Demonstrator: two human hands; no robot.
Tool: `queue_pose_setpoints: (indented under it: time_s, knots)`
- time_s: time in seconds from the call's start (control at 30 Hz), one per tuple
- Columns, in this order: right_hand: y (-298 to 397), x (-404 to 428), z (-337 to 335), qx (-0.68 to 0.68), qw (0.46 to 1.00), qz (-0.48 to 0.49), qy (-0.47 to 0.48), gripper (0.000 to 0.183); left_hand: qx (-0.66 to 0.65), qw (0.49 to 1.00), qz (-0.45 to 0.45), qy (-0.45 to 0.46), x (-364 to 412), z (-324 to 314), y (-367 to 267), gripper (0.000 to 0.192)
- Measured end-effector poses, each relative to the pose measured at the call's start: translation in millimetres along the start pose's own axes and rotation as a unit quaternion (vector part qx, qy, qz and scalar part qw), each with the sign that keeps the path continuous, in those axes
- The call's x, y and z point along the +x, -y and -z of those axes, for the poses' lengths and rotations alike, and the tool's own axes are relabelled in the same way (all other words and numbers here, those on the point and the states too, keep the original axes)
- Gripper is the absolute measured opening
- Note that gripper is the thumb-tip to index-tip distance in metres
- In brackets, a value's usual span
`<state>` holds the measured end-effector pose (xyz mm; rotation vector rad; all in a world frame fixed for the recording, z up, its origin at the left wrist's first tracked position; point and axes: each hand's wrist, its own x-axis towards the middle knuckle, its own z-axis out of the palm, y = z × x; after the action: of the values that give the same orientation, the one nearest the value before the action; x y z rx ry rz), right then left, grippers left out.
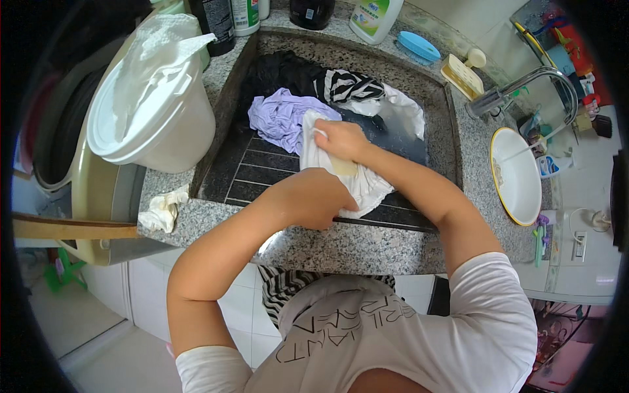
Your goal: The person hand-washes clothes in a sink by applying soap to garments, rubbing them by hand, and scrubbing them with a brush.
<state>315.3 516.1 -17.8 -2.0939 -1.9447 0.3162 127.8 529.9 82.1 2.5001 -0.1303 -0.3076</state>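
A wet white cloth garment [362, 189] lies over the ribbed washboard slope [258, 164] of a dark stone sink. My right hand [341, 140] grips its upper part, with fingers curled into the fabric. At its lower edge my left hand [322, 196] is closed on the cloth, knuckles up; the fingertips are mostly hidden. Between the hands shows a pale yellow patch [344, 166], which could be soap or a stain. A crumpled lavender cloth [282, 118] touches the garment's upper left. Behind lie a black cloth [280, 73], a black-and-white striped cloth [351, 86] and another white cloth [410, 110].
A lidded white bucket [177, 130] stands left of the sink, near a crumpled wet tissue or cloth [164, 209]. Bottles [376, 19], a blue brush [418, 46] and a soap dish [462, 77] line the back ledge. Rightward, the faucet [491, 96] runs into an enamel basin [518, 182].
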Motion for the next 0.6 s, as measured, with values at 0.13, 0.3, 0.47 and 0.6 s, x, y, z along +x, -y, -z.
queue_pose_setpoints:
  time_s: [0.13,0.3,0.47,0.6]
  knots:
    - [-30.7,-9.4,8.4,-0.025,0.999,-0.03,-0.036,0.029,-0.019,1.0,-0.014,-0.019,1.6,-4.2,7.5,0.032]
    - [35.4,-35.3,53.3,0.203,0.97,0.089,0.101,0.018,-0.021,1.0,-0.018,-0.006,-3.3,-4.7,8.0,0.032]
    - [2.8,-16.4,-2.0,0.044,0.987,0.146,-0.047,0.022,0.034,0.999,-0.027,-0.005,-3.2,-1.9,-2.9,0.032]
    - [-43.4,-13.3,-0.6,-0.004,1.0,-0.003,-0.02,0.027,-0.028,0.999,-0.009,-0.02,-5.0,0.2,1.4,0.032]
